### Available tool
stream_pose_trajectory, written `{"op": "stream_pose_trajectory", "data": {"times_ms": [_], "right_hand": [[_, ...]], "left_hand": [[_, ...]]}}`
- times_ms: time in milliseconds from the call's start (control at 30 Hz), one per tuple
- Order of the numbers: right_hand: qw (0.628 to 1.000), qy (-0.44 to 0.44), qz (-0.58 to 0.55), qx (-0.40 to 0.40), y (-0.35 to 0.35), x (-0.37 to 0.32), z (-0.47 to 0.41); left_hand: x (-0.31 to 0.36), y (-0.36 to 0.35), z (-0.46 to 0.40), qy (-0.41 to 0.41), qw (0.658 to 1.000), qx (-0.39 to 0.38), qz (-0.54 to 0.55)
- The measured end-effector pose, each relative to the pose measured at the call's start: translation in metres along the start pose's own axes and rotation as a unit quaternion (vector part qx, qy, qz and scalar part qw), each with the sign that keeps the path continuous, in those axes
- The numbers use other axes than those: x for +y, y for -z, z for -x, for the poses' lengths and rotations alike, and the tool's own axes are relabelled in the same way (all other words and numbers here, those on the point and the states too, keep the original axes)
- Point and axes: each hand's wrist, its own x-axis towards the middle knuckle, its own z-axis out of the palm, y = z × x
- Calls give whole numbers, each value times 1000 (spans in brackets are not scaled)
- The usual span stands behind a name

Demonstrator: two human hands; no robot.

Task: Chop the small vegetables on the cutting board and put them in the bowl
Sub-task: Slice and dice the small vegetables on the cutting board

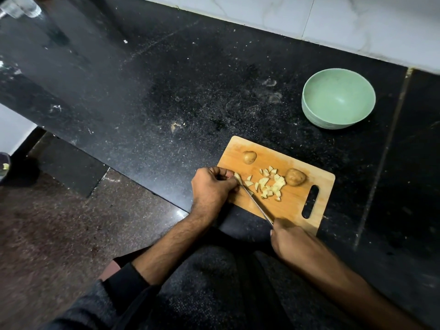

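my left hand (210, 189) pinches a potato piece (237, 176) on the wooden cutting board (297, 206); my right hand (289, 239) grips the knife (257, 204), blade beside it.

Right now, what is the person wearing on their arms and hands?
Nothing on the hands: the left hand and right hand are bare, with no gloves, rings or watch showing. Both forearms are bare too. A dark sleeve is pushed up the left arm. No sleeve shows on the right arm.
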Motion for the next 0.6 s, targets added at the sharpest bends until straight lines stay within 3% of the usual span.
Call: {"op": "stream_pose_trajectory", "data": {"times_ms": [133, 200, 433, 600], "right_hand": [[1000, 11, 8, 19, 3, 4, 4], [999, 27, 12, 31, 4, 6, 3], [992, 59, -4, 110, 10, 4, 4], [992, 59, -18, 114, 10, 3, -2]], "left_hand": [[-1, 8, -4, -16, 999, 11, -26], [-5, 11, -7, -54, 994, 16, -91], [-8, 17, -6, -228, 927, 68, -291], [-8, 6, 0, -204, 917, 24, -341]]}}
